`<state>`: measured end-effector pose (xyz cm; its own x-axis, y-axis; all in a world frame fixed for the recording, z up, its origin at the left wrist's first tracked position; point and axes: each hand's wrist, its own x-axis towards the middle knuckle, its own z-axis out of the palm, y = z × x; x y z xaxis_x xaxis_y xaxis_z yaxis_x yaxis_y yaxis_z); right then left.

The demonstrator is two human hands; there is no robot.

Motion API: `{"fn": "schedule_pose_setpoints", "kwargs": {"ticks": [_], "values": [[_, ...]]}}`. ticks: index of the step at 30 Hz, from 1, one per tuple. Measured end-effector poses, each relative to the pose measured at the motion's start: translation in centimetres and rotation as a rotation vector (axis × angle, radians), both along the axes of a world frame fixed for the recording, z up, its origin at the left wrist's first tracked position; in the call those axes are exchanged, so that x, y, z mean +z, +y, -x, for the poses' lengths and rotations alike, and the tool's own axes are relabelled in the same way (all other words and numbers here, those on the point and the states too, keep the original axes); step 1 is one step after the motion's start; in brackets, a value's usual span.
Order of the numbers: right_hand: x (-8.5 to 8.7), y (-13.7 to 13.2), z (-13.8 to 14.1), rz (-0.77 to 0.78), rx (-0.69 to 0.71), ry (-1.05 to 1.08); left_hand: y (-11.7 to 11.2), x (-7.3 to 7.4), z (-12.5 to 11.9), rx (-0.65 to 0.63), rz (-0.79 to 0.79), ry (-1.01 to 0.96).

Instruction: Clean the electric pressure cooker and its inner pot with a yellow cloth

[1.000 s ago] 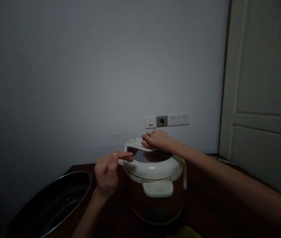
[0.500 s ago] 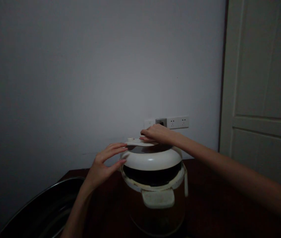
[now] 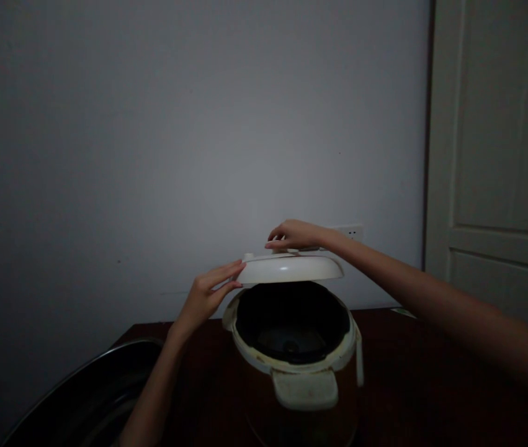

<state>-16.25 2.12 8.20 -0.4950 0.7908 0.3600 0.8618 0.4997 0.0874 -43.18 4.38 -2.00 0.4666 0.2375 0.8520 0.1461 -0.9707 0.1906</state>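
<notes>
A white lid point(image 3: 286, 269) is held up above an electric pressure cooker point(image 3: 305, 390), whose round dark inside shows below it. My left hand point(image 3: 208, 295) grips the lid's left edge, fingers on top and thumb underneath. On top of the lid, my right hand point(image 3: 296, 234) is closed around its handle; the fingers partly hide that handle. The cooker's rim is pale and stained, with a light handle jutting toward me at the front.
The cooker stands on a dark reddish table point(image 3: 407, 366) against a pale wall point(image 3: 189, 124). A large dark metal basin point(image 3: 91, 391) is at the lower left. A wall socket point(image 3: 354, 232) shows behind my right forearm, and a panelled door point(image 3: 501, 155) is at the right.
The lid has risen off the cooker in both my hands, so the gap has widened and the inside is now visible. The view has shifted slightly.
</notes>
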Motion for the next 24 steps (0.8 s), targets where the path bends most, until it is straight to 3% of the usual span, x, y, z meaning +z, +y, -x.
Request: {"fn": "schedule_pose_setpoints", "kwargs": {"ticks": [6,12,18,24], "values": [[0.7,0.4,-2.4,0.13,-0.01,0.395,0.5,1.5,-0.9,0.019,-0.022,-0.02],[0.3,-2.4,-7.7,0.171,0.034,0.916,2.2,3.6,-1.8,0.021,0.077,-0.036],[-1.5,-4.6,-10.3,0.184,0.022,0.934,5.3,6.5,-2.7,-0.014,0.157,-0.041],[-1.8,-3.6,-10.1,0.105,0.045,0.836,8.3,9.5,-3.9,-0.096,0.219,-0.001]]}}
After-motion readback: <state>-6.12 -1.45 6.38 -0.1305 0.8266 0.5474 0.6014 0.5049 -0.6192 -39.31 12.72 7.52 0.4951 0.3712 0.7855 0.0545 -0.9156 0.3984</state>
